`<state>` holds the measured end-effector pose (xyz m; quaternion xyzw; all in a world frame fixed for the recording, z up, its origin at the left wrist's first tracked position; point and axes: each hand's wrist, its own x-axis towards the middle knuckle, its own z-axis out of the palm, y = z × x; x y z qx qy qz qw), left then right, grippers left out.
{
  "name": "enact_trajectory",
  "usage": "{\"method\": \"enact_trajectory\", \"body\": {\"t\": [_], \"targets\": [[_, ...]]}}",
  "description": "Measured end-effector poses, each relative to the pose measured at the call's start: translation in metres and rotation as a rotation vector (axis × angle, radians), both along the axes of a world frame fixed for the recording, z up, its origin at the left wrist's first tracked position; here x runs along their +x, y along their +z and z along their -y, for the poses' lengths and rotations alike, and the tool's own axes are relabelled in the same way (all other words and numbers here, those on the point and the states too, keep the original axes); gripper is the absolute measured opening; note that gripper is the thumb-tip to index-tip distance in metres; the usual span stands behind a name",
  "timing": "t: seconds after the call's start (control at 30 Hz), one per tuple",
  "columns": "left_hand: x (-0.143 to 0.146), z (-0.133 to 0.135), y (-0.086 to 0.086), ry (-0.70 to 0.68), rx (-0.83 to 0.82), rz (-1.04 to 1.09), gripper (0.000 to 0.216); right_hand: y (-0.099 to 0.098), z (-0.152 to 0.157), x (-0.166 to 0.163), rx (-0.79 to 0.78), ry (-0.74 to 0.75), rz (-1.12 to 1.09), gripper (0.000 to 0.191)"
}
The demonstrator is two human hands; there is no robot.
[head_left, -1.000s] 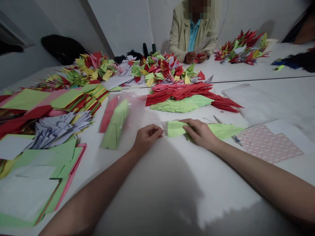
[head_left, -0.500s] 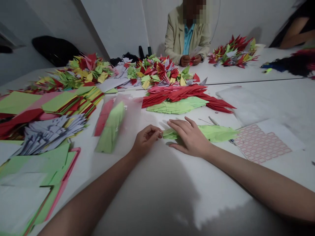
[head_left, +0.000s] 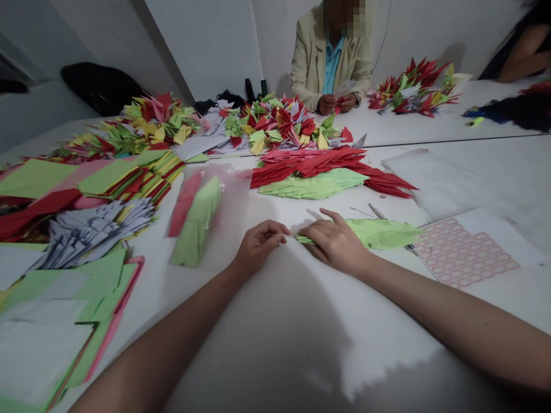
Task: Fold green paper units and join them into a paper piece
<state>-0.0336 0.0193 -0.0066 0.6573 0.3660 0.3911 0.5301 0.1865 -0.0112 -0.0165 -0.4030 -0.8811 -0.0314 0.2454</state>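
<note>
- Right hand (head_left: 333,240): fingers closed over green stack (head_left: 385,232), whose far tip meets the printed sheet (head_left: 469,255).
- Left hand (head_left: 262,244): fingertips gathered (pinched contents, cannot tell), beside stack's near end.
- White tabletop (head_left: 279,344): broad stretch nearside.

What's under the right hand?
Green folded paper shows on both sides of the right hand: stacked edges to the left, a longer stretch to the right. Whatever lies beneath is covered, so whether those parts join is unclear.
</note>
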Motion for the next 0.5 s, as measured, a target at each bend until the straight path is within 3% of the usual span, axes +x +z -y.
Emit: {"method": "enact_trajectory", "body": {"t": [0.2,0.37,0.5], "targets": [[0.0036,-0.0023,-0.0004,0.110,-0.333,0.264,0.013,0.0029,-0.0024,0.0020,0.061,-0.073,0.084,0.022],[0.0075,-0.0003,-0.0022,0.212,-0.381,0.331,0.014,0.0027,0.0004,0.0005,0.054,-0.037,0.093,0.025],[0.0072,0.0024,-0.0040,0.197,-0.377,0.334,0.025,0.0084,0.0073,-0.0011,0.003,0.009,0.009,0.046]]}}
